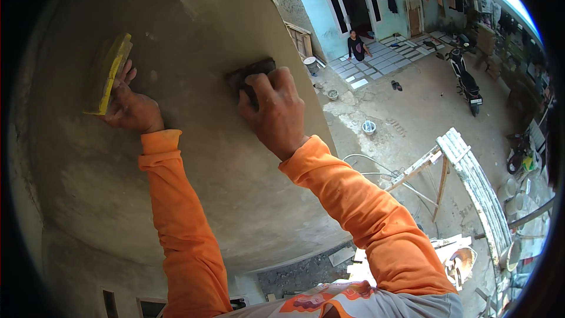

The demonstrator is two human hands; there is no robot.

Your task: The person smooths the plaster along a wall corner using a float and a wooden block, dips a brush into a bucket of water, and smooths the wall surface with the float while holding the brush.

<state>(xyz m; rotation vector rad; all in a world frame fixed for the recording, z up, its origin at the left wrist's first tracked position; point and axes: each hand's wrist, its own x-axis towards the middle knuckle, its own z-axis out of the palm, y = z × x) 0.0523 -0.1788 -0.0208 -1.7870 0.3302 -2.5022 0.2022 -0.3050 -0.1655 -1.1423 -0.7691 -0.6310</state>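
A broad grey-brown plastered wall (194,47) fills the left and middle of the head view. My left hand (136,105) is closed round a yellow plastering float (112,76), which is tilted edge-on near the wall; whether it touches the surface I cannot tell. To the right, my right hand (275,111) grips a dark rectangular block (240,76), sponge-like in look, and holds it at the wall near its right edge. Fingers cover part of the block. Orange sleeves cover both forearms.
Beyond the wall's edge lies a yard with a parked motorcycle (465,79), a bucket (369,127) and a person (356,46) sitting on tiles by a doorway. A splattered plank platform (479,182) on wooden legs stands at the right. Rubble (300,271) lies below.
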